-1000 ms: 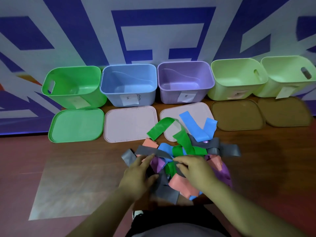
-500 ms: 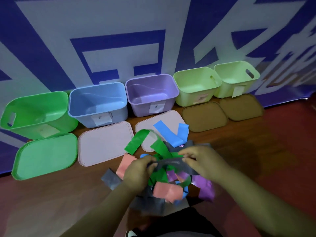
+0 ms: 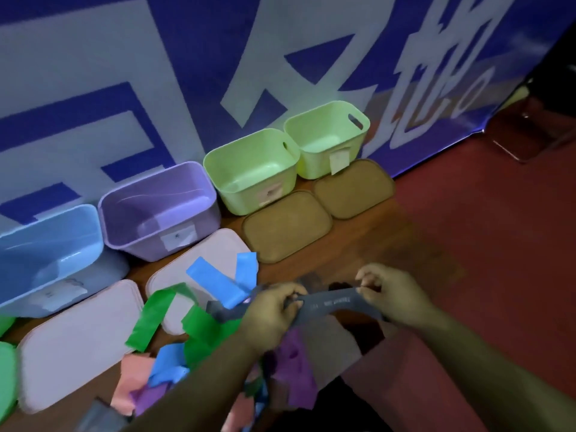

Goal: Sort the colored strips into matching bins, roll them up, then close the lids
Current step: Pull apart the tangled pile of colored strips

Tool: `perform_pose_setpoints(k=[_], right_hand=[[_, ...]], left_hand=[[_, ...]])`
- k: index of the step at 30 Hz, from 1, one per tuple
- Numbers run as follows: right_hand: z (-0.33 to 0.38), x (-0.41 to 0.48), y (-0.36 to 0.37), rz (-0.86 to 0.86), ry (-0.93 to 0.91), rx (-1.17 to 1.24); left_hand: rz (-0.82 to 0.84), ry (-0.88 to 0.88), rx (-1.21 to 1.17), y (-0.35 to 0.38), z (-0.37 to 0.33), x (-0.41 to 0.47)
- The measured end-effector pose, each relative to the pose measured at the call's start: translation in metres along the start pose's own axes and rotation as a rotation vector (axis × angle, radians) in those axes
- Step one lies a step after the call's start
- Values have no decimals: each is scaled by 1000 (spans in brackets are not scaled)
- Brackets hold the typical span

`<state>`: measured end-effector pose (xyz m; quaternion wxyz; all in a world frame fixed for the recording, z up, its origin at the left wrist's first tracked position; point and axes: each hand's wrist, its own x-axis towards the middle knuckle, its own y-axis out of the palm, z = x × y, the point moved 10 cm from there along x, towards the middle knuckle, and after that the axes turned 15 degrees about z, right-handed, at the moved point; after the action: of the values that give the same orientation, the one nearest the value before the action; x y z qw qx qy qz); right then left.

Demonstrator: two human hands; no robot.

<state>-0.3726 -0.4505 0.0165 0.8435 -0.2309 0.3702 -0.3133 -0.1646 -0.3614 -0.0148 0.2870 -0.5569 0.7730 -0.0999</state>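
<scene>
Five open plastic bins line the wall: blue (image 3: 46, 254), purple (image 3: 159, 210), two pale green ones (image 3: 249, 169); the fifth is cut off at the left edge, and no bin looks grey. Both hands, left (image 3: 271, 313) and right (image 3: 396, 294), pinch the grey rubbery strip (image 3: 327, 307) taut above the heap of mixed coloured strips (image 3: 199, 332) on the wooden bench (image 3: 367, 244). I'd check the small, unreadable paper labels (image 3: 177, 240) before dropping it.

The green lid (image 3: 6, 375) is cut by the left edge; labels (image 3: 178, 240) are unreadable.
</scene>
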Motion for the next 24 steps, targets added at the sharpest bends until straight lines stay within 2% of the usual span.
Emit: perform_pose_setpoints(k=[4,9,12,15,17,20,24], right_hand=[[-62,22,-35,60,95,-86],[-117,46,-68,26,196,-213],[-145,64,-69,93,288,-269],[-147,74,-65,104,268,-394],[-133,70,-66,-42,195,-449],[-105,61,-55,-172,83,-402],[-71,63,-8,-63,2,-303]], left_hand=[[104,-112,-4,37,-12,74],[203,-271,168,71,-10,150],[315,-303,295,83,-5,179],[225,-309,366,74,-3,173],[192,-338,503,63,-4,156],[171,-369,510,46,12,123],[57,-385,522,16,43,61]])
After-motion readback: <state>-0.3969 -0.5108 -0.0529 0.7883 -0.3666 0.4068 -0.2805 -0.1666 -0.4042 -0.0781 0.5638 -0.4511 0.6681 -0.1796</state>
